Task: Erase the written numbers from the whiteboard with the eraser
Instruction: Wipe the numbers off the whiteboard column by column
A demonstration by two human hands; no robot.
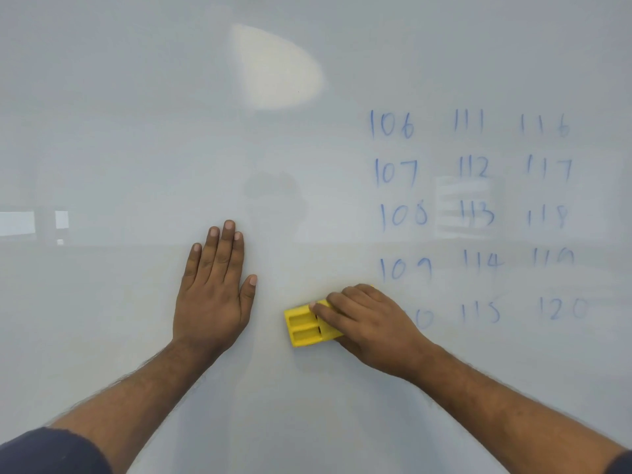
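Observation:
A whiteboard [136, 131] fills the head view. Blue written numbers [473, 213] stand in three columns on its right side, from 106 at the top left to 120 at the bottom right. My right hand [366, 323] grips a yellow eraser [304, 326] and holds it against the board, low and left of the numbers. The hand covers the front of the bottom number in the left column, so only its last zero [424, 318] shows. My left hand [215, 285] rests flat on the board with straight fingers, left of the eraser and apart from it.
The left half and the bottom of the board bear no writing. A bright light reflection [277, 66] sits near the top middle. Faint reflections of the room show at the left edge and behind the middle column.

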